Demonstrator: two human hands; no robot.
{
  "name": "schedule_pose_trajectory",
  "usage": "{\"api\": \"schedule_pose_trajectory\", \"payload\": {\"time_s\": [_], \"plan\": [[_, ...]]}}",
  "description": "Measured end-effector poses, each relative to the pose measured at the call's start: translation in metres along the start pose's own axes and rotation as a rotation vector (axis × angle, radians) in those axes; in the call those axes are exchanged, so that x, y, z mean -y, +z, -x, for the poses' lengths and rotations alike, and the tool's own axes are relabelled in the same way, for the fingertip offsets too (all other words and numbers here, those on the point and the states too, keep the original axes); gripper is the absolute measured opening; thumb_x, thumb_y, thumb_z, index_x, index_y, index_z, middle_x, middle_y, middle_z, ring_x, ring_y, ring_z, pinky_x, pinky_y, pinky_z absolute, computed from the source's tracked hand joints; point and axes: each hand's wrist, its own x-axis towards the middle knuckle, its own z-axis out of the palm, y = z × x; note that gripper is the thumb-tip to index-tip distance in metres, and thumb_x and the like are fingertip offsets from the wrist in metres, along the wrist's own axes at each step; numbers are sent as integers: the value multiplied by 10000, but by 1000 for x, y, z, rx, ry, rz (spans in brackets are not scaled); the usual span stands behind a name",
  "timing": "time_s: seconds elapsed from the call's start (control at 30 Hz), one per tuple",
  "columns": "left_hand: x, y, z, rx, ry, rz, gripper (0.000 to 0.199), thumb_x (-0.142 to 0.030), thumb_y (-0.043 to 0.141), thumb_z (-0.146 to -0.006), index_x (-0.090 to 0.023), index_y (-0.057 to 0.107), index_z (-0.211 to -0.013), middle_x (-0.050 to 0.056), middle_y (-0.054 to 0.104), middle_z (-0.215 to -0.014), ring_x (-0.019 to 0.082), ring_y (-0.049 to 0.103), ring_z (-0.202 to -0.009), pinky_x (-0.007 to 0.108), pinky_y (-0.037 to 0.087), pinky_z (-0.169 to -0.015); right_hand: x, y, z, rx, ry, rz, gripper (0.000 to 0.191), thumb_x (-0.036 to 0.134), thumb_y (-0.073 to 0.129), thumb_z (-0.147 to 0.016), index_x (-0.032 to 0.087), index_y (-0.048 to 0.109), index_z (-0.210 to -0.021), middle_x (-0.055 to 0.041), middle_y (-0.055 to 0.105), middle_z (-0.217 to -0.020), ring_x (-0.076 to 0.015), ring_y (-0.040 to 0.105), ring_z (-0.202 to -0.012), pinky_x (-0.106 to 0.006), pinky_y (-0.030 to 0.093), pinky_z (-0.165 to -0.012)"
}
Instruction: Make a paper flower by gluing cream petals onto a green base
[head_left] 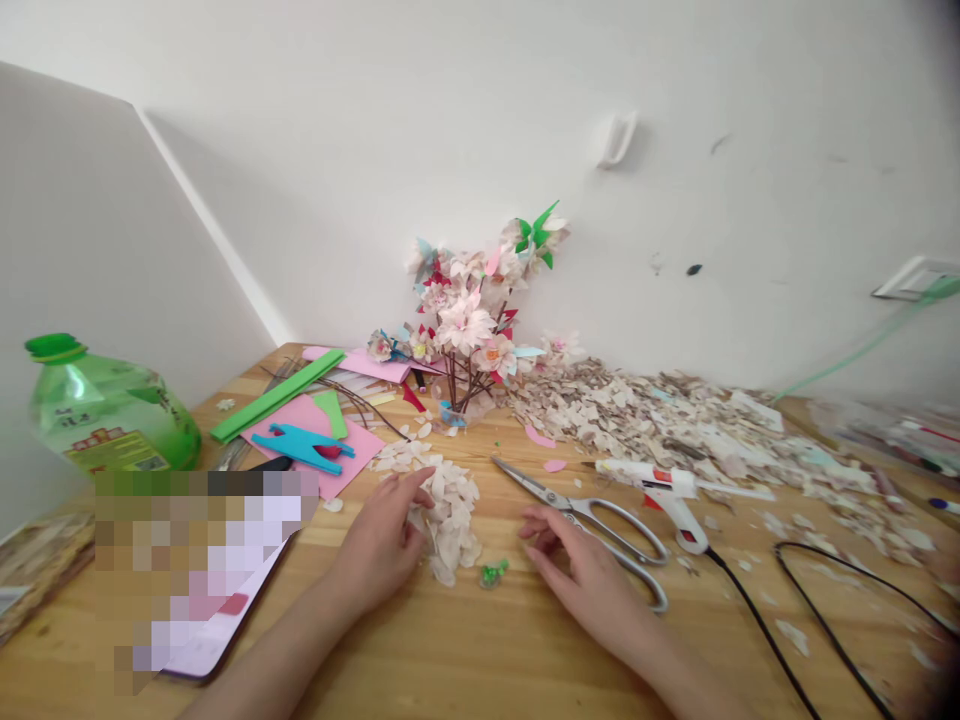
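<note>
My left hand (390,535) rests at the left side of a pile of pale petals (454,510), its fingers apart and touching the petals. Right of the pile, my right hand (562,550) is held with fingers loosely curved and apart, nothing visible in it. Silver scissors (551,495) lie just behind it, partly covered by the hand. Between the hands, near the pile's front edge, sits a small green piece (493,573). Behind the pile stands a bunch of pale flowers (465,320) on brown stems in a clear cup (451,413).
A white glue gun (675,490) with a black cord lies at right, before a wide heap of dry petals (637,410). At left are a green bottle (112,410), a phone (225,610), pink paper (360,450) and a blue clip (304,448).
</note>
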Motion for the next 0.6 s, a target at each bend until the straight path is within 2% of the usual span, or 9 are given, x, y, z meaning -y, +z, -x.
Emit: {"api": "schedule_pose_trajectory", "payload": {"time_s": [0.07, 0.17, 0.27, 0.47, 0.6], "plan": [[-4, -2, 0, 25, 34, 6, 683, 24, 381, -599, -212, 327, -1237, 26, 597, -937, 186, 526, -956, 405, 403, -885, 0, 0, 0, -5, 0, -4, 246, 220, 454, -809, 212, 499, -1051, -46, 641, -902, -179, 609, -789, -327, 479, -751], [-7, -2, 1, 78, 93, -8, 706, 20, 397, -605, -218, 286, -1260, 10, 590, -947, 179, 508, -992, 463, 251, -1017, 1, 0, 0, -5, 2, -6, 248, 224, 454, -810, 212, 500, -1054, -48, 640, -902, -181, 609, -786, -330, 481, -743], [-6, 0, 0, 103, 126, -61, 702, 24, 401, -612, -211, 294, -1264, 4, 580, -928, 171, 509, -967, 463, 179, -1053, 1, 0, 0, -2, 0, -3, 245, 223, 452, -816, 211, 497, -1057, -48, 638, -902, -179, 607, -789, -330, 481, -747], [-4, 2, 2, 105, 118, -115, 660, 18, 413, -629, -201, 326, -1245, 5, 562, -842, 182, 507, -889, 456, 295, -989, 1, -1, 1, 4, -4, 7, 247, 217, 450, -818, 209, 489, -1062, -46, 637, -902, -178, 608, -794, -328, 479, -751], [-6, 0, 3, 84, 95, -94, 724, 19, 412, -630, -212, 243, -1295, 18, 554, -885, 186, 501, -889, 428, 379, -915, 2, -2, 1, -4, -2, -3, 245, 228, 453, -814, 211, 499, -1054, -44, 640, -890, -178, 608, -782, -324, 482, -740]]}}
